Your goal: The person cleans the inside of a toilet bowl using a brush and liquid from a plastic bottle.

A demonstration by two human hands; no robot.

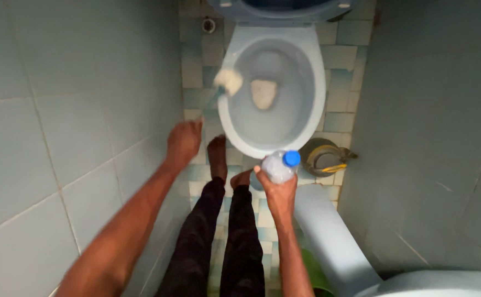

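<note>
**Hands at the bowl: brush up, bottle capped**

Left hand (183, 142) is closed round the handle of a brush (229, 81), whose pale, blurred head sits over the near-left rim of the toilet (276, 91). Right hand (280, 190) is wrapped round a clear bottle (279, 166) with a blue cap (291, 158), held just in front of the toilet's front edge. Whether the cap is tight cannot be told.

The risks, as I judge them:

- The brush head is at or above the rim rather than down in the bowl, and it is in motion. A quick flick there could throw dirty water onto the wall left of the toilet, or onto the bare feet (217, 157) that stand just in front of it.
- The handle is held near its far end with one hand, so a hard scrub could twist it loose.
- The bottle is gripped by its upper part in one hand. If it is wet it could slip and drop onto the feet or the tiled floor (262, 217); if the cap is loose, the liquid could spill there.
- The floor in front of the toilet looks damp in places, and bare soles could slide.
- A round yellow-rimmed holder (324, 157) sits on the floor just right of the toilet, and a pale pipe (328, 236) runs below it, leaving little room to step back.
</note>
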